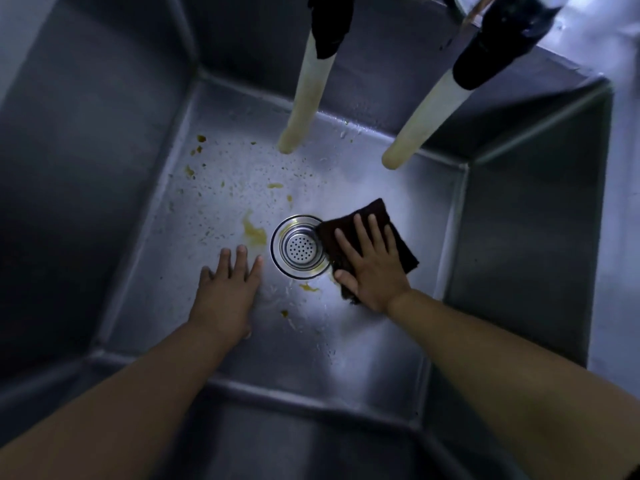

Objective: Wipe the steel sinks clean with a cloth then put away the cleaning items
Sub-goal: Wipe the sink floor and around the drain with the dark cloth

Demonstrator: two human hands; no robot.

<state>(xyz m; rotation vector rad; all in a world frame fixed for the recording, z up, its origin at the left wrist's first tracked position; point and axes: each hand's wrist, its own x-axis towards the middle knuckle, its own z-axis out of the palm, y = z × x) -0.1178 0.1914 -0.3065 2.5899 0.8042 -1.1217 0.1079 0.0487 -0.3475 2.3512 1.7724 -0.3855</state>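
Steel sink, deep and square, fills the view, and the wiping step is in hand with much of it left to do. On the sink floor, just right of the round drain strainer at its middle, lies the dark folded cloth, one corner touching the strainer's rim. The right hand lies flat on top of the cloth, fingers straight and spread, pressing it down rather than gripping it. The left hand is flat on the bare floor left of the drain, fingers straight and holding nothing; it looks to be bracing.

Yellow-brown smears and small specks cover the floor left of the drain and run toward the far left corner; a few more sit near the drain's near edge. Two pale hoses hang over the far wall, ends just above the floor.

As I judge it, the next move calls for sliding the cloth leftward past the strainer, under steady flat pressure, across the smears, with the left hand lifted out of its path.
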